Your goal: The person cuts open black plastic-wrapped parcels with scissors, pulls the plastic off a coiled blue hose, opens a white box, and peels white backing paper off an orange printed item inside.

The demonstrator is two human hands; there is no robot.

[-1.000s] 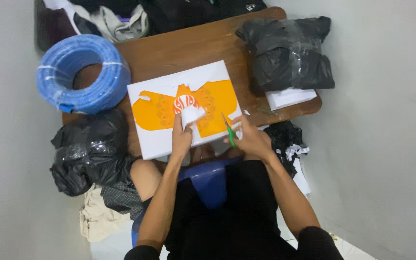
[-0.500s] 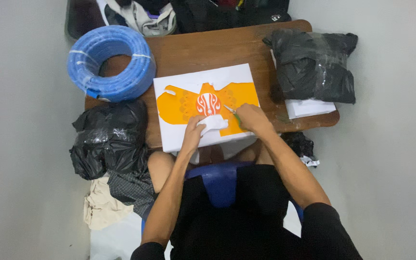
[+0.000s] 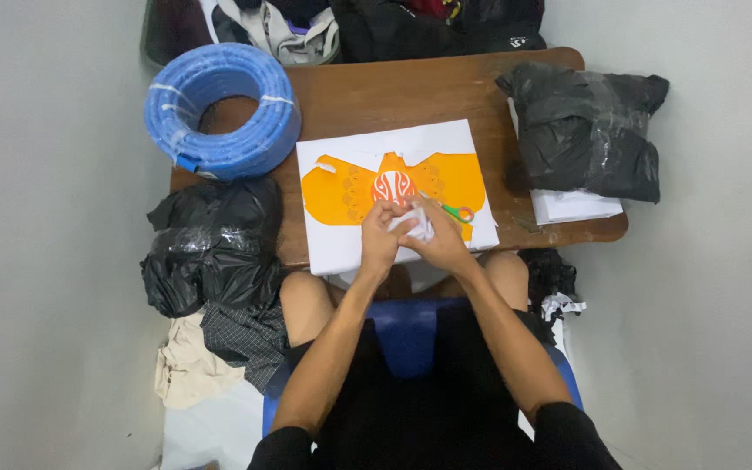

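A blue hose coil (image 3: 222, 110) lies on the far-left corner of the brown table (image 3: 411, 91), with a black plastic bag (image 3: 206, 244) just below it at the table's edge. At centre a white sheet (image 3: 341, 248) with an orange cut-out design (image 3: 337, 191) lies flat. Above its near edge the left hand (image 3: 379, 239) and right hand (image 3: 435, 244) meet, fingers (image 3: 382, 211) curled and pinching a small white paper scrap (image 3: 414, 224) between them. Green-handled scissors (image 3: 456, 211) rest on the sheet just beside the right hand. Further right, another black bag (image 3: 589, 130) sits on a white paper stack (image 3: 572, 207).
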